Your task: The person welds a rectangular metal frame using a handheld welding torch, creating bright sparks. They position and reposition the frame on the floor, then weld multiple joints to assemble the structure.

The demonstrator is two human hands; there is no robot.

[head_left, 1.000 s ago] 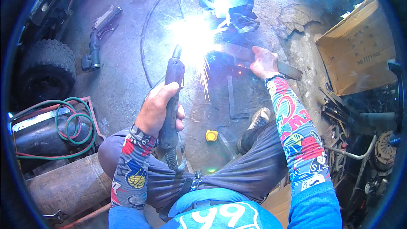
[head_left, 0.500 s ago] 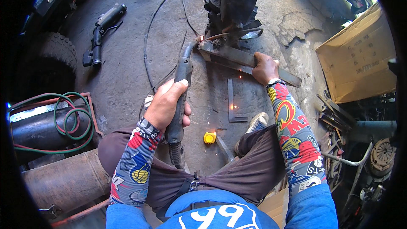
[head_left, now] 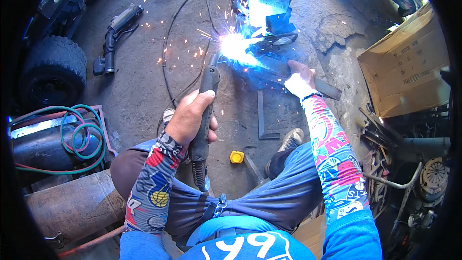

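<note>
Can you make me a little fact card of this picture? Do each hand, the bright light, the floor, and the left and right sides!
Left hand: wrapped around a dark welding torch
Right hand: gripping a flat metal bar
Bright light: white-blue glare at the torch's front end, hiding details
Floor: small yellow object, L-shaped metal piece
Left side: chunky black tire
Right side: brown cardboard

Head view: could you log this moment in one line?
left hand: grips welding torch | right hand: holds metal bar | bright arc: at torch's end
</note>
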